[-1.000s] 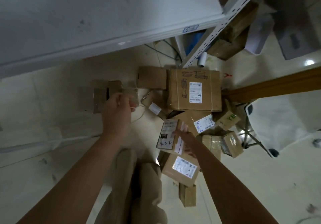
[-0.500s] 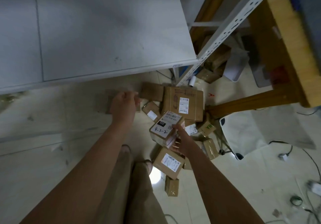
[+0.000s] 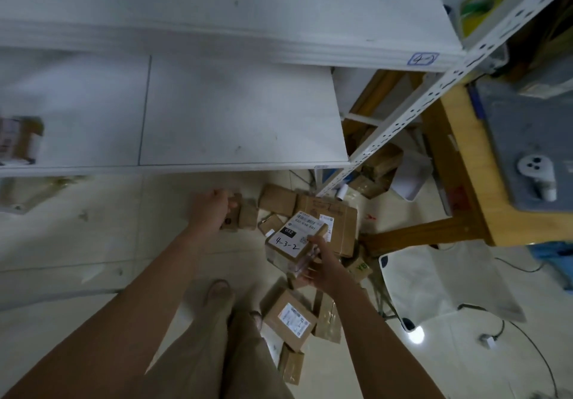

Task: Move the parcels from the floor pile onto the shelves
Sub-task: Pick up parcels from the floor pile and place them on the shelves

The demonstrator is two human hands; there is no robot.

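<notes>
Left hand (image 3: pixel 213 209) grips one small parcel (image 3: pixel 232 223), right hand (image 3: pixel 322 270) one labelled parcel (image 3: pixel 290 242).

The place is judged to be a parcel storeroom or sorting room. White steel shelving with perforated uprights (image 3: pixel 409 113) is fitted, and a handwritten blue-bordered tag (image 3: pixel 422 58) is fixed to one shelf edge. A pile of brown cardboard parcels (image 3: pixel 328 212) bearing printed shipping labels is heaped on the pale tiled floor (image 3: pixel 77 243). One labelled cardboard parcel (image 3: pixel 291 237) is marked by hand "4-3-2". A blurred brown parcel (image 3: pixel 18 141) is stored on the lower shelf at the left.
</notes>
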